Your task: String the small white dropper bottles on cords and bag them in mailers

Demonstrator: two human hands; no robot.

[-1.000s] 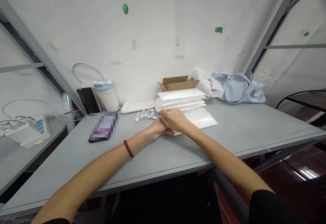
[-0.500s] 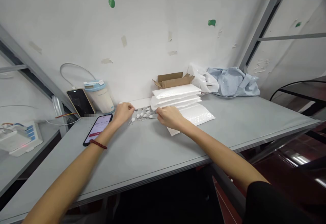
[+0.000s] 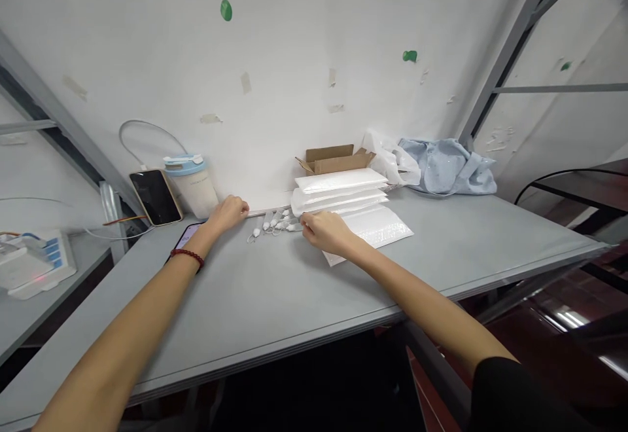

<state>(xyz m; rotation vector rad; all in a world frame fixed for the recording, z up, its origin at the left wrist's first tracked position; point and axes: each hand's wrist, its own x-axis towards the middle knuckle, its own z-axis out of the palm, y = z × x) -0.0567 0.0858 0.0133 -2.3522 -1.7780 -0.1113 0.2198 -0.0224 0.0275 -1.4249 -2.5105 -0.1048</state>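
My left hand is at the back of the table, beside a blue-lidded cup, its fingers curled in. Whatever they hold, if anything, is hidden. My right hand is also closed, fingertips pinched at the right end of a row of small clear-and-white pieces with thin loops. I cannot make out whether one is in its grip. Just behind and right of that hand are stacked white padded mailers, some overlapping. A phone with a lit screen is partly covered by my left wrist.
An open cardboard box sits behind the mailers. Farther right are a white plastic bag and a light blue cloth bag. A second phone leans at the left with a cable, near a power strip.
My left hand has shifted left, away from the small pieces, and its forearm now covers more of the lit phone. The right hand stays nearly in place. The view has tilted slightly.
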